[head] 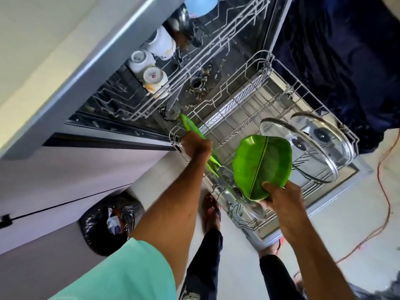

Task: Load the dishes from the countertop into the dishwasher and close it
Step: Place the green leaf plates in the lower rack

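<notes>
Green plates are two here, and we hold one in each hand over the lower rack of the open dishwasher. This rack is pulled out toward us. Our left hand grips the first green plate on its edge, with the fingers curled around the rim, above the left corner of the rack. Our right hand holds the second green plate, shaped like a leaf, with the thumb pressed on its inner face; the other fingers go behind it, so we cannot tell how they lie. This plate stands tilted over the near side of the rack.

Two glass lids stand on the right side of the same rack, one just behind the other. One more glass piece lies below the leaf plate.

In the upper rack, farther away, we count three white cups and one blue bowl.

One black bag stands on the floor at the near left, and one orange cable runs along the right.
</notes>
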A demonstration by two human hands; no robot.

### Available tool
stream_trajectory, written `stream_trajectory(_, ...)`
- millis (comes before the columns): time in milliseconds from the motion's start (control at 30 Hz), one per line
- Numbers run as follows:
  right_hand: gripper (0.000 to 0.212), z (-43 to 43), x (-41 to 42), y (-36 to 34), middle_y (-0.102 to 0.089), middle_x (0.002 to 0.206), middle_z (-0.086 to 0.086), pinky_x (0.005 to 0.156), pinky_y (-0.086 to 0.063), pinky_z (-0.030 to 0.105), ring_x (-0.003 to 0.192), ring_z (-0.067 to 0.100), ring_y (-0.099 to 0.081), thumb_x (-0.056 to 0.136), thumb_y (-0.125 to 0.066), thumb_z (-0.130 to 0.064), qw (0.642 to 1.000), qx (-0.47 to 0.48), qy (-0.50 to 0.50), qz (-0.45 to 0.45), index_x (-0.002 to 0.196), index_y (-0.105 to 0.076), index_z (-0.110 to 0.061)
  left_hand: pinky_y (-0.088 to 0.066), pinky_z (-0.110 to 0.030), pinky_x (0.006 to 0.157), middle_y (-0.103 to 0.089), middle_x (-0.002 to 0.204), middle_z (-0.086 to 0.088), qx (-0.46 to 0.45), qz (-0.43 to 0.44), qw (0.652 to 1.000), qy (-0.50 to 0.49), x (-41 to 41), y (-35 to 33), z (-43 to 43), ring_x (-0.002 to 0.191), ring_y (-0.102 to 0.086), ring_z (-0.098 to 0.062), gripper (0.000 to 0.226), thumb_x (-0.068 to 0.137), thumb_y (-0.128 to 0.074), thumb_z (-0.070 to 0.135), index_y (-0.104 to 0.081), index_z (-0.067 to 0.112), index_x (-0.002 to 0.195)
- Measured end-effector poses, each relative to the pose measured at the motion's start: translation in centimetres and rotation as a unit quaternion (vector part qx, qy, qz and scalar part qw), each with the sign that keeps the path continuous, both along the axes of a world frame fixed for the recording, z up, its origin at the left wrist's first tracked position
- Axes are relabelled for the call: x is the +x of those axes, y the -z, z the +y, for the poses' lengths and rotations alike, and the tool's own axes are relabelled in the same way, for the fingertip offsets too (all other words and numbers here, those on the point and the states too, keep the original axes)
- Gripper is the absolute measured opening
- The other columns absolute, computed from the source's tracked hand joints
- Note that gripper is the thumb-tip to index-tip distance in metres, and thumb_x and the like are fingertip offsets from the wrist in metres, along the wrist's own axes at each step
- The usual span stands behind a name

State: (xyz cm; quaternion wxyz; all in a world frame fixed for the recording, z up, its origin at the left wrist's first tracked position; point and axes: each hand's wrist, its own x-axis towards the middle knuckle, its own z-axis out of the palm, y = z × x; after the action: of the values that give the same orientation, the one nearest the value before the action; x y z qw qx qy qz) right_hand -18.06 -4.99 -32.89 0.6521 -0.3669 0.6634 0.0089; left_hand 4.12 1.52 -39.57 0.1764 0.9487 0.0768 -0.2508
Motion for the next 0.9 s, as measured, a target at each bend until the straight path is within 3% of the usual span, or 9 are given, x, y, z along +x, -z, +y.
stream_trajectory(100, 0.018, -0.1, -0.1, 0.4, -0.075, 0.094, 0.017, 0.054, -0.058, 0.026, 0.070, 0.025, -0.076, 0.092, -0.062, 0.003, 1.000, 0.011, -0.006, 0.001, 0.110, -0.066, -0.002, -0.054, -0.030, 0.078, -0.068, 0.121, -0.019, 0.014, -0.014, 0.999, 0.029, 0.3, 1.4, -0.3, 0.109, -0.068, -0.030, 0.040, 0.084, -0.071, 0.008, -0.062, -0.004, 0.121)
stream_trajectory(233, 0.020, 0.3, 0.3, 0.4, -0.075, 0.094, 0.016, 0.054, -0.059, 0.026, 0.069, 0.024, -0.076, 0.092, -0.061, 0.006, 1.000, 0.028, -0.002, 0.000, 0.110, -0.065, -0.001, -0.056, -0.037, 0.086, -0.066, 0.125, -0.021, 0.013, -0.030, 0.999, 0.035, 0.1, 2.5, -1.1, 0.112, -0.067, -0.034, 0.038, 0.086, -0.067, 0.003, -0.061, -0.003, 0.122)
stream_trajectory(500, 0.024, 0.5, 0.6, 1.0, -0.075, 0.097, 0.018, 0.070, -0.061, 0.039, 0.073, 0.029, -0.077, 0.090, -0.065, 0.003, 0.999, 0.032, -0.012, 0.017, 0.114, -0.064, 0.000, -0.059, -0.039, 0.085, -0.069, 0.120, -0.019, 0.017, -0.022, 0.999, 0.025, 0.4, 4.5, -1.1, 0.109, -0.069, -0.035, 0.041, 0.080, -0.070, 0.000, -0.063, -0.004, 0.120)
stream_trajectory(633, 0.014, 0.2, 1.1, 0.9, -0.075, 0.088, 0.012, 0.069, -0.061, 0.039, 0.068, 0.025, -0.076, 0.092, -0.063, 0.004, 0.999, 0.028, -0.021, 0.018, 0.099, -0.064, -0.007, -0.060, -0.045, 0.088, -0.066, 0.124, -0.022, 0.003, -0.008, 1.000, 0.030, -0.1, 5.7, -1.2, 0.110, -0.068, -0.037, 0.046, 0.081, -0.069, -0.002, -0.058, -0.007, 0.125)
stream_trajectory(800, 0.015, -0.2, 2.0, 1.0, -0.074, 0.085, 0.010, 0.060, -0.062, 0.033, 0.067, 0.024, -0.076, 0.093, -0.063, 0.003, 0.999, 0.026, -0.033, 0.017, 0.092, -0.062, -0.012, -0.063, -0.044, 0.078, -0.070, 0.118, -0.024, -0.020, 0.055, 0.998, 0.015, -0.9, 6.0, -0.8, 0.100, -0.072, -0.036, 0.057, 0.077, -0.086, 0.013, -0.059, -0.008, 0.122)
stream_trajectory(900, 0.019, -0.4, 2.7, 1.3, -0.075, 0.084, 0.008, 0.064, -0.063, 0.036, 0.067, 0.022, -0.076, 0.093, -0.064, 0.000, 0.998, 0.018, -0.054, 0.028, 0.089, -0.062, -0.018, -0.064, -0.042, 0.069, -0.072, 0.112, -0.023, -0.058, 0.084, 0.995, 0.010, -0.9, 6.3, 0.0, 0.089, -0.075, -0.034, 0.054, 0.079, -0.086, 0.021, -0.061, -0.008, 0.117)
